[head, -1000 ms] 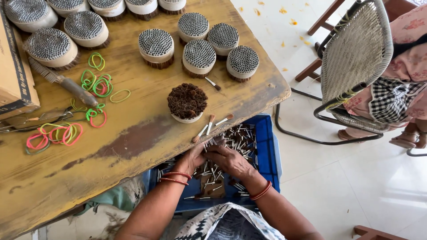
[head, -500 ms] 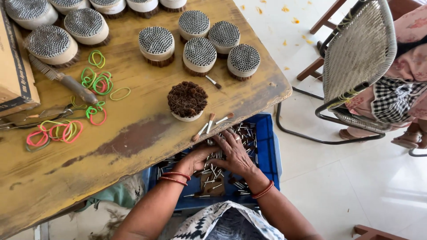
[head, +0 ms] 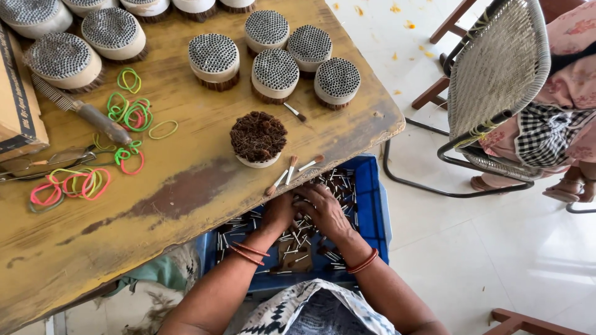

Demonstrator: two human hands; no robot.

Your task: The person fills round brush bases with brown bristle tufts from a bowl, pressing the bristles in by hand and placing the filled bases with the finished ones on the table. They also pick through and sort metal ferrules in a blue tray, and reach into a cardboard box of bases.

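- The left hand is resting palm down in the blue crate, just below the near edge of the yellow wooden table; its fingers are tucked under that edge, so I cannot tell whether they are closed on anything.
- The right hand is lying beside it, touching it, fingers curled down into the small metal-handled brushes heaped in the crate; whether it is gripping one is not clear.
- Three loose brushes are lying on the table edge just above the hands.
- A round bundle with brown bristles is sitting just above those.
- Round bundles showing metal ends are standing further up the table.
- Coloured rubber bands are lying left of the brown bundle.
- A woven chair is standing right of the table.
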